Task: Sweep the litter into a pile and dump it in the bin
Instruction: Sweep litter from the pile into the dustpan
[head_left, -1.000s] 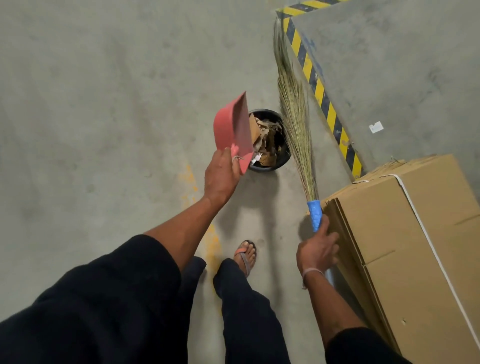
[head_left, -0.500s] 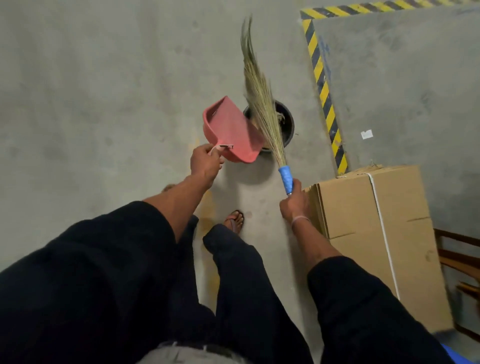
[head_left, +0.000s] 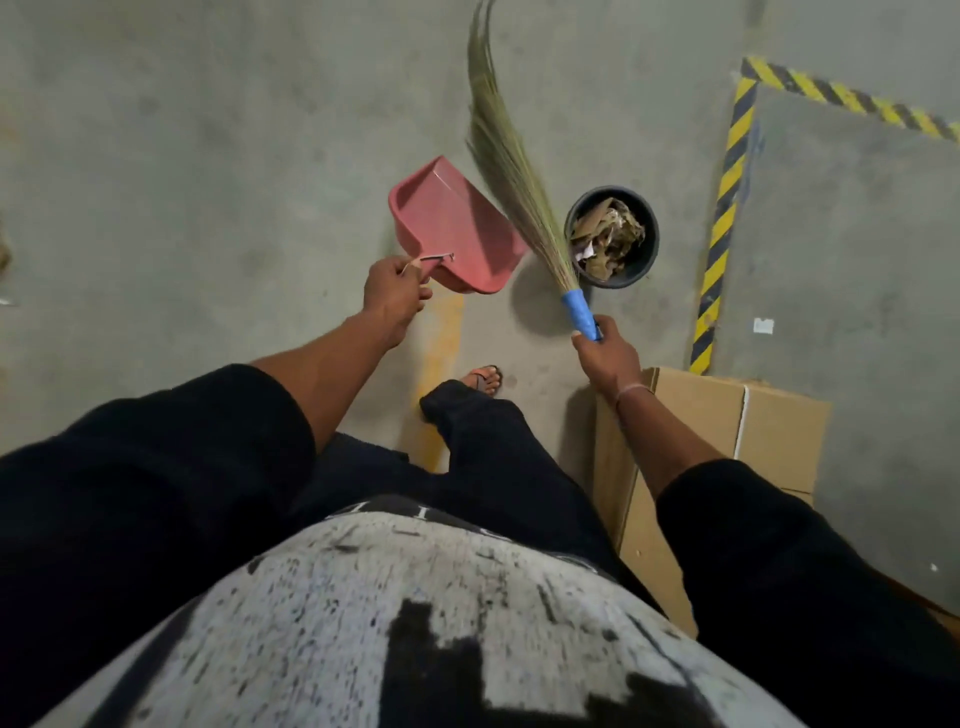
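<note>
My left hand (head_left: 393, 292) grips the handle of a pink dustpan (head_left: 452, 223), held level above the floor to the left of the bin; its tray looks bare. My right hand (head_left: 605, 353) grips the blue handle of a grass broom (head_left: 506, 150), whose bristles point up and away over the floor. The small black bin (head_left: 649, 231) stands on the concrete between the broom and the striped line. Dry leaves and paper scraps (head_left: 605, 236) fill it.
A yellow-and-black hazard stripe (head_left: 724, 208) borders a floor panel on the right. A cardboard box (head_left: 727, 415) stands close by my right arm. My sandalled foot (head_left: 485, 376) is on the floor below the bin. A faded yellow mark (head_left: 441, 353) runs along the concrete.
The dustpan has swung away from over the bin to the left and turned level. The broom has shifted left of the bin. The view has pulled back, so the bin's contents show again.
</note>
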